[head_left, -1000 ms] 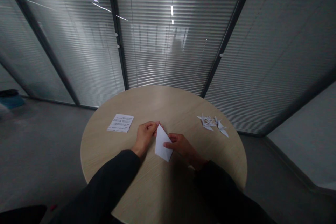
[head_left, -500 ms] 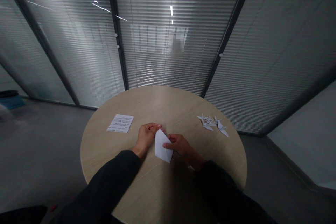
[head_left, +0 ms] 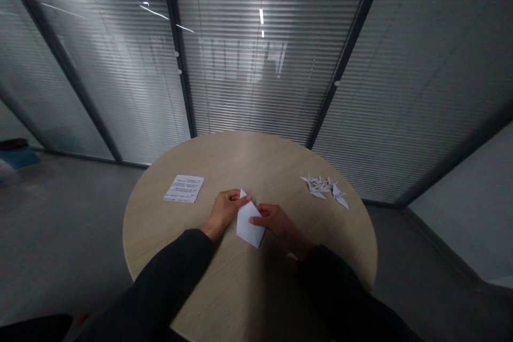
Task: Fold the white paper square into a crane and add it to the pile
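Note:
A folded white paper (head_left: 249, 228) is held between my two hands over the middle of the round table (head_left: 244, 149). My left hand (head_left: 225, 210) pinches its upper left edge near the pointed top, with the thumb lying across the front. My right hand (head_left: 276, 220) grips the right edge, thumb on the front face and fingers behind the sheet. The paper's lower corner points down toward me. Parts of the fingers are hidden behind the paper.
On the table's left lies a stack of printed paper squares (head_left: 184, 188). Several folded white paper cranes (head_left: 323, 187) sit in a cluster on the right. Glass panels with blinds (head_left: 256, 91) stand beyond the table. A blue bin (head_left: 18, 155) is at the far left.
My left thumb has moved onto the front of the paper near its top, where the fingers were beside the tip before. My right hand has barely moved.

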